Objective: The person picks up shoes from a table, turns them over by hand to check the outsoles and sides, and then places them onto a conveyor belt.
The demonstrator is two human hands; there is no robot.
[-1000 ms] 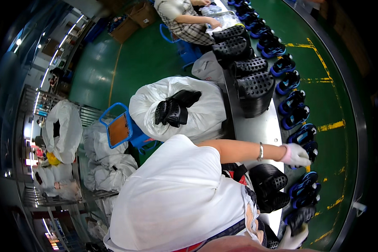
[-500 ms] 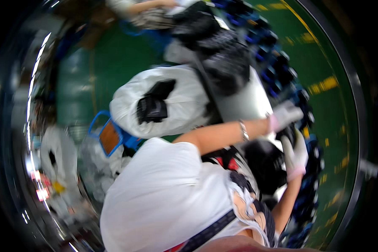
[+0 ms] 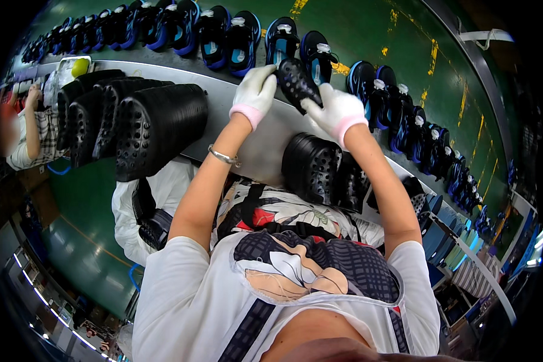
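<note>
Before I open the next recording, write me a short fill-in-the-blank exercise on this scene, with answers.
1. The right hand holds a dotted piece coloured ____.
2. The cuff of the right glove is ____.
3. A metal bracelet circles the person's ____ wrist.
4. The floor beyond the shoes is ____ with yellow markings.

Missing words: black; pink; left; green.

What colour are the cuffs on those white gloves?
The cuffs are pink, seen best in the head view.

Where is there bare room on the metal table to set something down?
The metal table is bare between the large black stack and the smaller black stack, below the left hand. Crowded: both stacks, and the shoes lined beyond.
</note>
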